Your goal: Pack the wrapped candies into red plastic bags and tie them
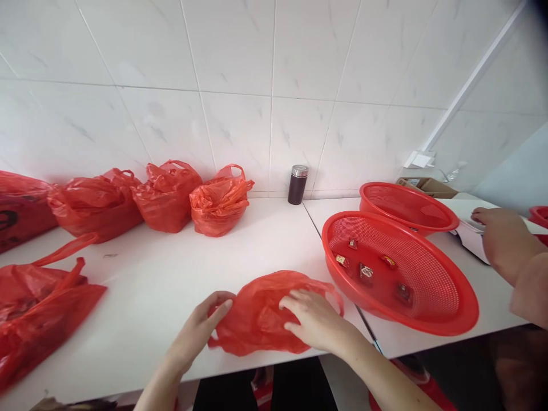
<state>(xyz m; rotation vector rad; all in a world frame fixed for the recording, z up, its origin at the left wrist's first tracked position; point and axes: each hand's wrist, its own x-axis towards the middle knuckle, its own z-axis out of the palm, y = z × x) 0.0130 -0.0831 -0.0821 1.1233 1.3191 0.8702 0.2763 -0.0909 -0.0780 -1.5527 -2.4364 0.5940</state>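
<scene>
A red plastic bag (261, 325) lies loose and spread on the white table in front of me. At its left rim my left hand (205, 319) has the plastic between thumb and fingers. My right hand (314, 319) is over the bag's right part, fingers bent and thumb apart, touching or just above the plastic. Just right of the bag stands a red perforated basket (432, 279) with several small wrapped packets (366, 273) in its bottom. The bag's contents, if any, cannot be made out.
Full red bags (219, 202) line the wall, and another bag (38, 308) lies at left. A dark flask (297, 185) stands behind. A second red basket (406, 200) sits at back right. Another person's arm (505, 240) reaches over a white device (470, 241).
</scene>
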